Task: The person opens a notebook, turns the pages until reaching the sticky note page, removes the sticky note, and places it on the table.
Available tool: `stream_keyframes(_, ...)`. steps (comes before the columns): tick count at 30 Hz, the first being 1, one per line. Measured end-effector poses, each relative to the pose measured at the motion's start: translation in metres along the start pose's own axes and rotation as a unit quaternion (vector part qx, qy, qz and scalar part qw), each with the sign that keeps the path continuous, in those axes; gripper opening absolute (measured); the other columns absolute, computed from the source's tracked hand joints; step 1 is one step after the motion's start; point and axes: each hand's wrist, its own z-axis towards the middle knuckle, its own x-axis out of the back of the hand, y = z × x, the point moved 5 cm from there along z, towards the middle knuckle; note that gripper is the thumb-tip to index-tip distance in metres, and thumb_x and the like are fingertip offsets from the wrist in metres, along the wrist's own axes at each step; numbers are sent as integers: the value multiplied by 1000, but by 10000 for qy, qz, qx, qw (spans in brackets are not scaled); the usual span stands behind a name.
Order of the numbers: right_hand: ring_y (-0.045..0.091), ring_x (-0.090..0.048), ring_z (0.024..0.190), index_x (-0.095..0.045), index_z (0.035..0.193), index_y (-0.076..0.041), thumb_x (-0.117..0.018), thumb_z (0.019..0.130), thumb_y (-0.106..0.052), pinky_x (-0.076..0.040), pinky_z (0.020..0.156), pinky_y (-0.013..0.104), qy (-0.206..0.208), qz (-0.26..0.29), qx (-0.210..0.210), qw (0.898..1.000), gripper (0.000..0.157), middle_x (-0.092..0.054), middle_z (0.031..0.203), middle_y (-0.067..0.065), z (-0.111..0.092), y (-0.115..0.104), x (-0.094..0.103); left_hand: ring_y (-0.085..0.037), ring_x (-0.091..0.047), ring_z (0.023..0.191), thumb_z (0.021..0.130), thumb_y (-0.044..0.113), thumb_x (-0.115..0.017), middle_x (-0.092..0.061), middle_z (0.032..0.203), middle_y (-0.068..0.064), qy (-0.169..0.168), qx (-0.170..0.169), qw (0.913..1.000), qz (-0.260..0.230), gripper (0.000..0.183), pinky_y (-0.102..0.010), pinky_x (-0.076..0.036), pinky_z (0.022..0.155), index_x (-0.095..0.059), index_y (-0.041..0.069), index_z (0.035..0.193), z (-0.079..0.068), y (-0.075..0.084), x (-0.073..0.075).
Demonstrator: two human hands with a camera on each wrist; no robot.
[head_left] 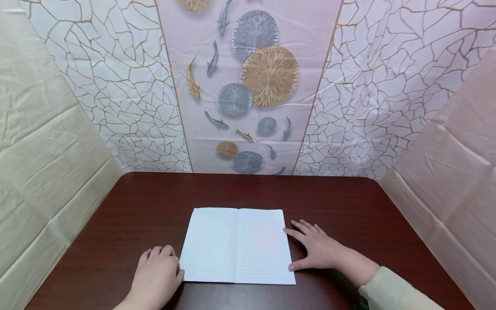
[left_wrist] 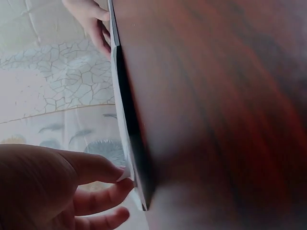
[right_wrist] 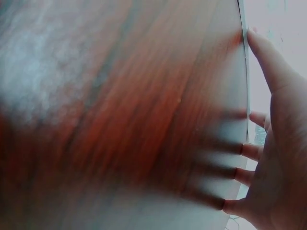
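Note:
An open notebook lies flat on the table in the head view, with ruled lines showing most plainly on its right page. At its lower left corner is my left hand, fingers curled. The left wrist view shows that thumb and forefinger pinching a slightly lifted page corner at the notebook's edge. My right hand rests on the other side with fingers spread. Its thumb and forefinger touch the right edge of the notebook, and the other fingertips reach the tabletop in the right wrist view.
The dark red-brown wooden table has rounded far corners. Behind it hangs a patterned cloth with fish and round leaf shapes. Pale cloth walls stand along the left and right sides.

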Motion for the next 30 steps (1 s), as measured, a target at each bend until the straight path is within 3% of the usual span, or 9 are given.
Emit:
stream_keyframes(11, 43, -18, 147, -37, 154, -25, -61, 68, -86, -17, 111, 69, 7, 63, 26, 10000, 108, -26, 160, 14, -1, -2, 2, -29, -56, 79, 76, 23, -74, -49, 74, 0, -405, -166, 9986, 282, 27, -60, -45, 86, -58, 15, 56, 6, 0, -11)
stream_keyframes(19, 42, -17, 148, -37, 154, -26, -61, 69, -85, -16, 112, 69, -8, 68, -15, 10000, 107, -26, 161, 13, -1, -2, 2, -32, -58, 85, 76, 30, -79, -56, 79, -4, -614, -69, 9977, 287, 27, -62, -43, 89, -61, 15, 62, 9, -4, -11)
stream_keyframes(25, 42, -17, 148, -36, 155, -26, -59, 68, -87, -17, 111, 69, -8, -1, -12, 10000, 108, -25, 161, 13, 0, -1, 2, -38, -58, 101, 71, 40, -85, -64, 99, -10, -607, 63, 9980, 157, 36, -67, -37, 95, -66, 14, 85, 11, -10, -9)
stream_keyframes(30, 42, -17, 148, -36, 154, -26, -59, 69, -86, -17, 112, 69, -8, 25, 0, 10000, 108, -25, 161, 13, -1, -1, 1, -39, -58, 105, 75, 43, -82, -64, 104, -10, -490, 38, 9987, 139, 44, -66, -37, 97, -68, 10, 100, 14, -7, -7)
